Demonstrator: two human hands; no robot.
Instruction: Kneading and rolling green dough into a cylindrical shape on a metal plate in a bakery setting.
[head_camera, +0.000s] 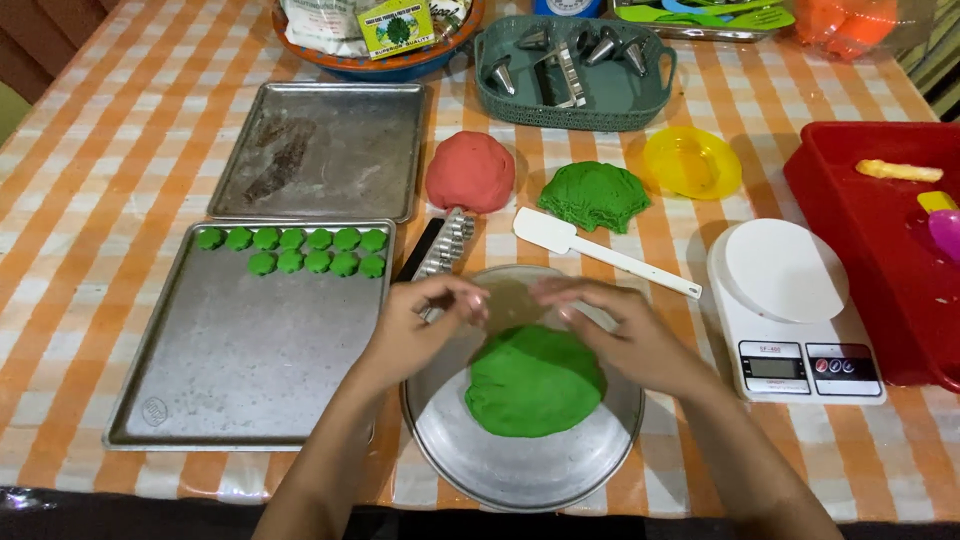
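I've got both hands over the round pan (520, 470), just above the green dough (535, 385) lying in its middle: left hand (420, 325) and right hand (620, 335) meet fingertip to fingertip, fingers curled in, but motion blur hides whether a pinched bit sits between them, so I cannot tell. I judge this the portioning step, and the next move calls for shaping a small piece and carrying it left of the pan to the tray (230, 390), beside the green pieces (292, 252) in two rows at its far end. Beyond the pan lie the spatula (600, 255), red dough (470, 172) and a second green lump (594, 195).
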